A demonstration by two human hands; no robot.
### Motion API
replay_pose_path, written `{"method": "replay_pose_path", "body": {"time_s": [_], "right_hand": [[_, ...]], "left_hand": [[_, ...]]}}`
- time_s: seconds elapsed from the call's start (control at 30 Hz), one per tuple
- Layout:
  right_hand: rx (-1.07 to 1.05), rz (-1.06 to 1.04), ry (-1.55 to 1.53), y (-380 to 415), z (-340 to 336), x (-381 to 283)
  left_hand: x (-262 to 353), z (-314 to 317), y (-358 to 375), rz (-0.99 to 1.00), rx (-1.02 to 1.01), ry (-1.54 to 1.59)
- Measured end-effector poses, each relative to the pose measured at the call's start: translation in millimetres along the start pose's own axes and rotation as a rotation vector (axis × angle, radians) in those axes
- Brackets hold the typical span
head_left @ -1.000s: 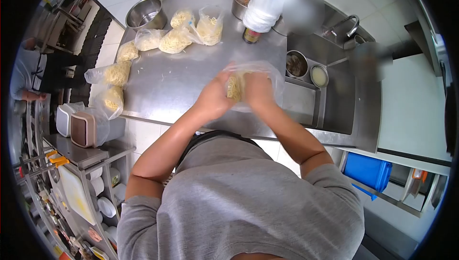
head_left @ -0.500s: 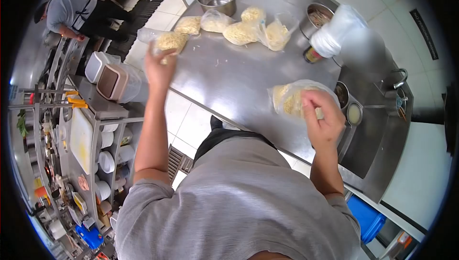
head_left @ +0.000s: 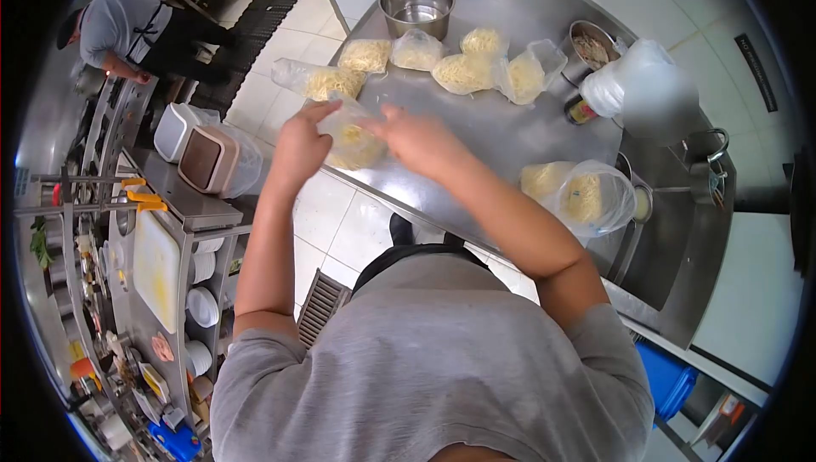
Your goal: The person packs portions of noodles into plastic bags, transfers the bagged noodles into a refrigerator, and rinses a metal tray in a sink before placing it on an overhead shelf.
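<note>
Between my hands is a clear plastic bag of pale yellow strands (head_left: 357, 149), at the near left edge of the steel table. My left hand (head_left: 303, 143) has its fingers closed on the bag's upper left side. On the other side, my right hand (head_left: 416, 141) is closed at the bag's top right, its fingertips partly hidden by blur. Just beyond lie more such bags: a long one (head_left: 333, 84), a squat one (head_left: 365, 56) and several others in a row. To the right sits a wide open plastic bag (head_left: 625, 198) with smaller filled bags inside.
A steel pot (head_left: 416, 10) stands at the table's far edge. At the right are a pot of brownish food (head_left: 592, 47), a dark bottle (head_left: 580, 111) and a sink (head_left: 659, 258). Plastic bins (head_left: 204, 158) stand left, and a co-worker (head_left: 132, 24) is at the far left.
My right hand has moved left from the open bag to meet my left hand. A filled bag now shows between them. The view has shifted slightly.
</note>
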State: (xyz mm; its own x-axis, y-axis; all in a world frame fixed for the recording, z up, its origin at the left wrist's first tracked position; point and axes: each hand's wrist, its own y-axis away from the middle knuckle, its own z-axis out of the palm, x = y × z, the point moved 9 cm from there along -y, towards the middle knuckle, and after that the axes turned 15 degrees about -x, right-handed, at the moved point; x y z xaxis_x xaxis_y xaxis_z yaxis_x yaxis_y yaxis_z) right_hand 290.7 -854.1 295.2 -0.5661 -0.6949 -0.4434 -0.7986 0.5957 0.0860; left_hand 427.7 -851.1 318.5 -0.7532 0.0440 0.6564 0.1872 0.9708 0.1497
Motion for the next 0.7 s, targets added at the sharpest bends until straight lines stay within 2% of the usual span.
{"method": "replay_pose_path", "body": {"time_s": [0.03, 0.07, 0.13, 0.23, 0.27, 0.3, 0.33, 0.4, 0.47, 0.5, 0.57, 0.6, 0.67, 0.7], "right_hand": [[-0.081, 0.021, 0.004, -5.9, 11.4, 14.0], [-0.162, 0.044, 0.009, -6.1, 21.1, 24.4], [0.130, 0.002, -0.104, 25.5, -3.0, 32.8], [0.447, 0.167, -0.364, 64.9, 7.1, 43.8], [0.455, 0.207, -0.482, 65.8, 30.8, 55.2], [0.470, 0.247, -0.600, 66.9, 54.5, 66.4], [0.403, 0.231, -0.734, 56.3, 92.0, 76.2], [0.323, 0.279, -0.994, 40.4, 124.7, 80.4], [0.301, 0.389, -1.241, 26.1, 139.3, 87.0], [0.426, 0.308, -0.932, 28.5, 113.1, 76.2], [0.628, 0.151, -0.295, 40.5, 66.9, 27.8], [0.622, 0.170, -0.314, 43.7, 54.3, 12.6], [0.607, 0.207, -0.343, 50.2, 29.4, -11.4], [0.598, 0.333, -0.467, 54.2, 34.3, 3.0]], "left_hand": [[-6.2, 7.3, -1.3, 0.155, 0.047, -0.083], [-20.3, 15.7, -4.1, 0.087, -0.001, -0.016], [-36.8, 40.0, -2.9, -0.049, -0.095, 0.127], [-48.0, 67.8, 3.3, -0.174, -0.186, 0.481], [-48.6, 75.9, 5.7, -0.219, -0.224, 0.589], [-39.8, 75.9, 5.9, -0.133, -0.212, 0.670], [-42.6, 78.4, 3.0, -0.097, -0.258, 0.692], [-50.1, 81.1, -0.3, -0.031, -0.349, 0.735], [-75.6, 70.8, 4.8, -0.341, -0.222, 0.896], [-87.9, 65.5, 11.7, -0.500, -0.154, 0.963], [-82.9, 122.6, 19.8, -0.585, -0.680, 1.362], [-74.6, 148.0, 31.2, -0.622, -0.959, 1.552], [-77.8, 169.2, 16.9, -0.416, -0.810, 1.573], [-67.3, 171.8, 12.1, -0.313, -0.734, 1.584]]}}
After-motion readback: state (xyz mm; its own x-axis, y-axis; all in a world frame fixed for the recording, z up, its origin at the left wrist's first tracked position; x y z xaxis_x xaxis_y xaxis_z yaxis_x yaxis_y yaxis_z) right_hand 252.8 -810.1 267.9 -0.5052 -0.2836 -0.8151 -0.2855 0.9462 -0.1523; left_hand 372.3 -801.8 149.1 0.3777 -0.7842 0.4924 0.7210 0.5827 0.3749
